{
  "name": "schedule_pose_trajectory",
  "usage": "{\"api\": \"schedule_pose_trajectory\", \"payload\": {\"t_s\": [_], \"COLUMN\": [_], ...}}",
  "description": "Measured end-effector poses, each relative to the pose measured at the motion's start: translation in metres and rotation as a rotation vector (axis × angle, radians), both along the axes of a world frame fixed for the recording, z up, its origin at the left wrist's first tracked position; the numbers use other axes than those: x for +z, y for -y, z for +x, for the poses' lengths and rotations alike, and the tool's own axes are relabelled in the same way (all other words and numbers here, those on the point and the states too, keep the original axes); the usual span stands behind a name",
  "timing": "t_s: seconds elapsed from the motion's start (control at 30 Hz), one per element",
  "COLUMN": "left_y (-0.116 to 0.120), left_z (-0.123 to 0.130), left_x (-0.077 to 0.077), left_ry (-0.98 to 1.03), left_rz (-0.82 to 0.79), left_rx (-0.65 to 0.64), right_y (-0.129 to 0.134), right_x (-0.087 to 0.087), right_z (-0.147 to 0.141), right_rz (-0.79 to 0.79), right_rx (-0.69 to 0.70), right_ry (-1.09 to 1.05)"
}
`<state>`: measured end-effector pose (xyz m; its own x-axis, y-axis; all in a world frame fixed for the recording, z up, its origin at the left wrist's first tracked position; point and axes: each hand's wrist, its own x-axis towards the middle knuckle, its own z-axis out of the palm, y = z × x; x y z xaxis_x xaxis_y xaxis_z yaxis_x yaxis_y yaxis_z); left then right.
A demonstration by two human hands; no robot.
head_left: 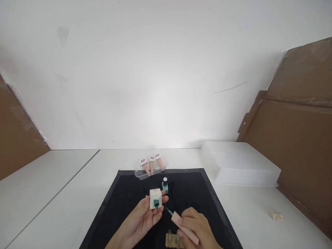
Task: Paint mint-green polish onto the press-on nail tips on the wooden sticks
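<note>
My left hand (145, 216) holds a white square bottle (155, 195) with its green-smeared neck facing me. In my right hand (194, 226) is a long pink cap (184, 228) with a thin brush (168, 210) coated in green, its tip just right of the bottle and apart from it. Behind my left fingers stands a small teal bottle (165, 186) with a dark neck and a pale round top. Close to my right fingers, a yellowish block (170, 243) carries clear rounded pieces, partly hidden by the hand.
Three pink-handled white bottles (151, 164) lie in a clear tray (142, 176) behind the black mat (129, 186). A white box (241, 162) sits at the right rear. Small beige rings (277, 215) lie far right. Cardboard panels (293, 138) stand at both sides.
</note>
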<state>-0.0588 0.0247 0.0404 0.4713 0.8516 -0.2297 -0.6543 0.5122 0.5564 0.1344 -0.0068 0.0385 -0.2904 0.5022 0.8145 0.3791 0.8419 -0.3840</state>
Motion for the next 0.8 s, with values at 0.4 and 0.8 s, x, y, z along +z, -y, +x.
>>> {"api": "schedule_pose_trajectory", "payload": {"t_s": [0.4, 0.8], "left_y": [0.0027, 0.0044], "left_z": [0.0038, 0.0011], "left_x": [-0.0007, -0.0056], "left_ry": [-0.094, -0.125], "left_rz": [0.064, 0.072], "left_rx": [-0.021, 0.006], "right_y": [0.0003, -0.0030], "right_x": [0.0057, 0.0068], "right_z": [-0.0003, 0.0000], "right_rz": [-0.007, 0.029], "right_rx": [0.011, 0.005], "right_ry": [0.048, 0.130]}}
